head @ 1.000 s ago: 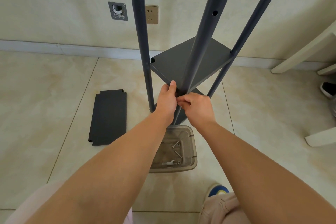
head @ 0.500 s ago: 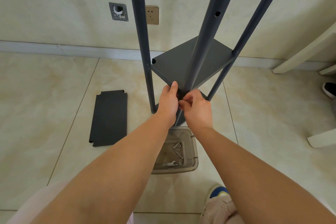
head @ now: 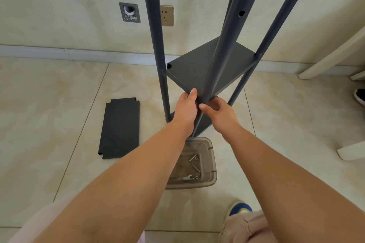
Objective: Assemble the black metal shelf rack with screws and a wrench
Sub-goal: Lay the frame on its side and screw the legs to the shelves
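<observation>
Head view: both hands, left hand (head: 185,107) and right hand (head: 221,112), pinch the matte round post (head: 223,55).

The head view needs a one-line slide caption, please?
Both hands, left hand and right hand, work at the near post under the shelf.

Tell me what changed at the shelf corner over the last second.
Little changed. The right hand shifted slightly at the near post, its fingers working at the corner of the shelf. The left hand kept holding that corner. The loose shelf panel and the plastic bin of screws stayed put.
</observation>
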